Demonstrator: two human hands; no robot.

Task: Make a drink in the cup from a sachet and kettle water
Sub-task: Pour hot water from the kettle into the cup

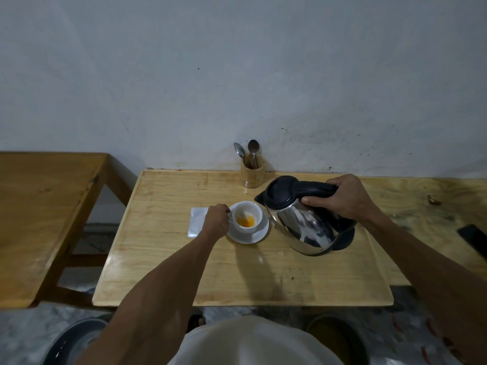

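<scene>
On the light wooden table point(237, 272), near centre, sits a white cup point(247, 216) on a white saucer point(250, 235). Orange powder or liquid lies at the cup's bottom, toward its 6 o'clock side; can't tell which. No water stream visible.

Left hand point(216, 219) is at the cup's 9 o'clock, fingers curled and pressed together around the handle area; the handle itself is hidden behind the knuckles, so exact pinch can't be told. Hand touches the cup's left side & overlaps the saucer rim. Forearm runs back toward 7 o'clock.

Sachet point(195, 222), white/silvery, lies flat on the table just beyond the left hand at its 9 o'clock, partly covered by it; whether it's torn open can't be seen.

Right hand point(342, 200) grips the black handle of the kettle point(303, 225), fingers wrapped under the handle, thumb along the top, closed tight. Kettle is steel-bodied w/ black lid, tilted, spout pointing toward 9 o'clock, its tip just beside the cup's rim at the cup's 2 o'clock. Kettle body sits at cup's 3 o'clock, lifted off its black base point(345, 239), which shows beneath at the right.

At 12 o'clock from the cup, by the wall point(237, 75), a wooden holder point(252, 173) stands upright w/ two spoons point(253, 148) in it, bowls up. Second, darker table point(44, 206) at far 9 o'clock, apart from the first. Dark flat object point(474, 238) at far 3 o'clock, unclear what.
</scene>
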